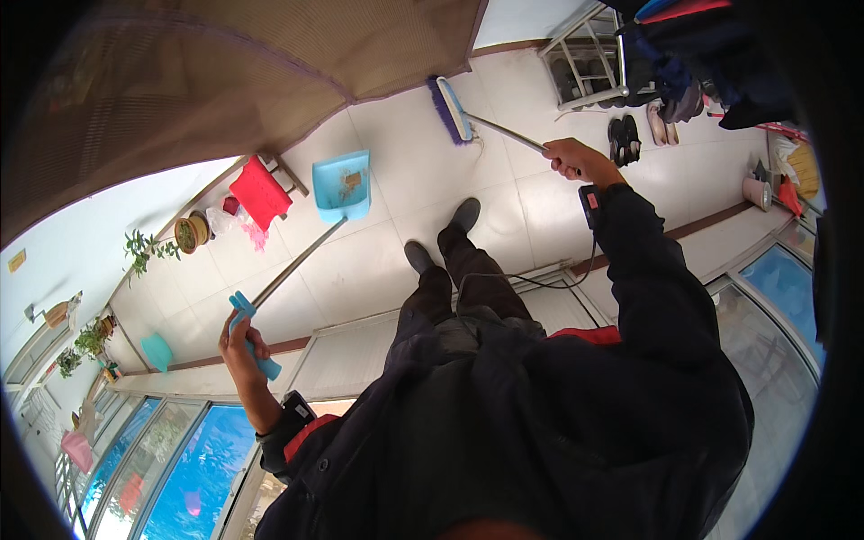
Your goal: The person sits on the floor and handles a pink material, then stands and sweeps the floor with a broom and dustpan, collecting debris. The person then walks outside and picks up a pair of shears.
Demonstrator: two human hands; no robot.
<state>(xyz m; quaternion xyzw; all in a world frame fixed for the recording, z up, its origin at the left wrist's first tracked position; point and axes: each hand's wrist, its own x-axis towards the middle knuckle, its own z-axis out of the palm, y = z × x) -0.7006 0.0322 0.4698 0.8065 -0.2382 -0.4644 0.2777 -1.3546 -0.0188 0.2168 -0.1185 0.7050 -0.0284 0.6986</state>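
My left hand is closed around the light-blue handle of a long-handled dustpan. The blue pan rests on the tiled floor at upper left of centre, with brown debris inside it. Gripped in my right hand is the metal pole of a broom. Its blue and white head with purple bristles touches the floor at the top middle, to the right of the pan and apart from it. A thin wisp of hair-like debris lies by the bristles.
A brown curtain hangs across the upper left. Left of the pan stand a stool with red cloth and potted plants. A metal rack, black shoes and a pink bin are at right. A cable crosses my legs.
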